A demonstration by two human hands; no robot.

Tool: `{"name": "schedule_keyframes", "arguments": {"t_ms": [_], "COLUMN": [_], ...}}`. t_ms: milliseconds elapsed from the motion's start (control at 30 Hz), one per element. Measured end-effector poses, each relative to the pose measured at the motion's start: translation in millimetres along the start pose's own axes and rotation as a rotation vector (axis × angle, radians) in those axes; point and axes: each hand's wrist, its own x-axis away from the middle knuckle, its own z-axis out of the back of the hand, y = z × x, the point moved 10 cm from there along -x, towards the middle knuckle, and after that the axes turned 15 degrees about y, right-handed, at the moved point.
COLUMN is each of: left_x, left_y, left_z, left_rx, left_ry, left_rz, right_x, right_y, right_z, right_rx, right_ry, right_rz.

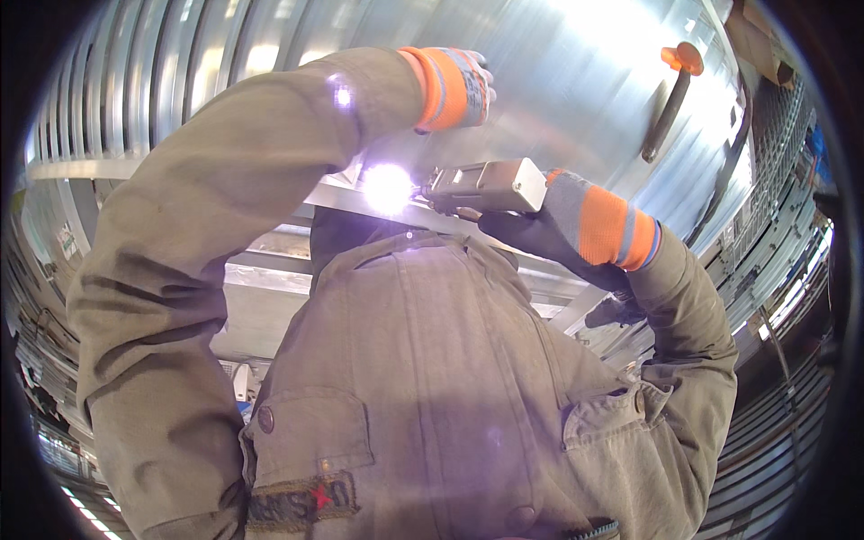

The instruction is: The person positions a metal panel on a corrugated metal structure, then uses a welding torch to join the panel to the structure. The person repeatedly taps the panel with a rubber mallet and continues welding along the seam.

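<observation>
Currently, I am gripping a grey box-shaped welding tool (pixel 486 186) in my right hand (pixel 576 225), fingers wrapped around its rear end. A bright arc (pixel 387 187) is burning just beyond its tip. My left hand (pixel 454 87) is resting against the curved metal sheet (pixel 576 81) above the tool; its finger spread I cannot tell.

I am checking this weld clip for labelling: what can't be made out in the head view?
- Weld spot: bright white glare washes it out.
- Grey box-shaped torch head: its tip is lost in the glare.
- Left hand in grey glove with orange cuff: fingers hidden behind the cuff.
- Right hand in matching glove: its grip is in shadow.
</observation>
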Motion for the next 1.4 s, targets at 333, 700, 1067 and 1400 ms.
{"name": "schedule_keyframes", "arguments": {"t_ms": [333, 700, 1067, 1400], "left_x": [-26, -67, -79, -78], "left_y": [21, 34, 30, 30], "left_z": [26, 4, 2, -11], "left_rx": [-0.099, -0.221, -0.075, -0.124], "left_ry": [0.475, 0.089, 0.080, 0.011], "left_rz": [-0.149, -0.237, -0.115, -0.156], "right_x": [51, 83, 86, 84], "right_y": [42, 81, 91, 89], "right_z": [37, 44, 45, 48], "right_rx": [-0.226, -0.293, -0.250, -0.275], "right_ry": [0.082, 0.133, 0.094, 0.103], "right_rz": [-0.249, -0.248, -0.260, -0.310]}}
